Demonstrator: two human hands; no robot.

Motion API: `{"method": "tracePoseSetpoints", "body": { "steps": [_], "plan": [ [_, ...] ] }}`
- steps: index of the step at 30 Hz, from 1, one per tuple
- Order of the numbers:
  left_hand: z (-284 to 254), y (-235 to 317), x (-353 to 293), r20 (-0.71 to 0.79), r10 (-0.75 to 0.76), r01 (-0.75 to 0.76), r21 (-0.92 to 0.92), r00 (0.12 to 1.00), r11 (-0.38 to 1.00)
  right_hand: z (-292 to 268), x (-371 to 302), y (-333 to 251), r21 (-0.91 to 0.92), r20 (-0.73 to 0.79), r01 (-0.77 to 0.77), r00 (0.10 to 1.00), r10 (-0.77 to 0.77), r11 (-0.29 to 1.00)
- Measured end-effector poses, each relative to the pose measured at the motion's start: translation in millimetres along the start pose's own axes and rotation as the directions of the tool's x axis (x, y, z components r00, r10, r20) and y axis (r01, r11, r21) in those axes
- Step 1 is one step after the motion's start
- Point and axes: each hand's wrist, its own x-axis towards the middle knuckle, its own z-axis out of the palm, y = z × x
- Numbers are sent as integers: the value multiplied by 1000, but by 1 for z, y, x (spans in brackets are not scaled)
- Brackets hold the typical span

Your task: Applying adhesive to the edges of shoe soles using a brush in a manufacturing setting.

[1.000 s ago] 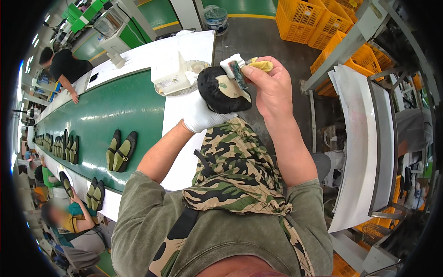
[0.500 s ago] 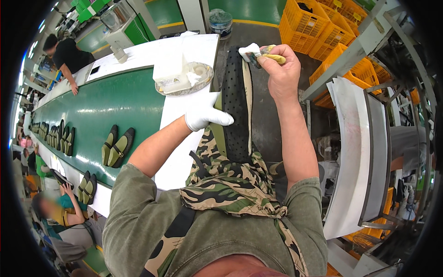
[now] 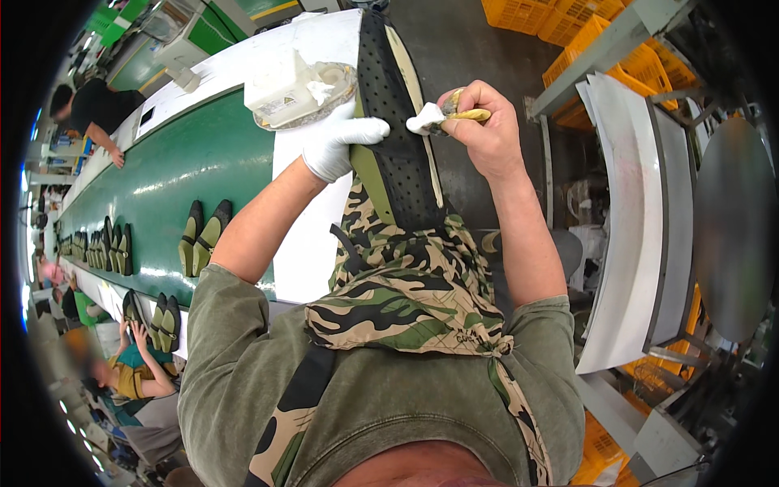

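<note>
My left hand (image 3: 334,148), in a white glove, is closed around a black dotted shoe (image 3: 385,89), its thumb lying across the upper. Green last material (image 3: 370,183) shows along the shoe's left side, and a cream strip (image 3: 430,166) runs down its right edge. The near end of the shoe reaches my camouflage apron (image 3: 406,280). Bare, my right hand (image 3: 488,138) pinches a small yellow-handled tool (image 3: 471,115) with a white, cloth-like tip (image 3: 424,120). That tip is at the cream edge, about midway along the shoe; whether it presses there I cannot tell.
On the white bench left of the shoe sits a white plastic container (image 3: 277,93) on a round tray. A green belt (image 3: 162,174) carries pairs of shoes (image 3: 204,237). Metal racking (image 3: 629,219) and yellow crates (image 3: 641,61) stand at right. Two people are at far left.
My right hand has drawn the white tip from the shoe's far end toward me along its right edge. The shoe and my left hand have shifted up and left in the picture.
</note>
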Motion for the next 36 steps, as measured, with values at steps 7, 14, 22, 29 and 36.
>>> {"method": "tracePoseSetpoints", "body": {
  "steps": [7,14,22,29,36],
  "plan": [
    [-17,-15,19,-92,42,-50,-85,995,995,-24,-44,3,-37,-4,-27,1000,27,999],
    [-6,-17,37,-108,12,-29,-158,994,987,-35,-60,5,64,-124,59,991,-51,996],
    [56,33,47,126,125,-124,-15,984,992,-84,-89,15,112,-269,171,954,-136,979],
    [147,149,118,299,334,-348,-8,894,937,-163,-134,59,253,-573,239,818,-53,937],
    [411,252,111,549,550,-572,-152,629,806,-191,-195,104,346,-716,248,694,83,905]
  ]
}}
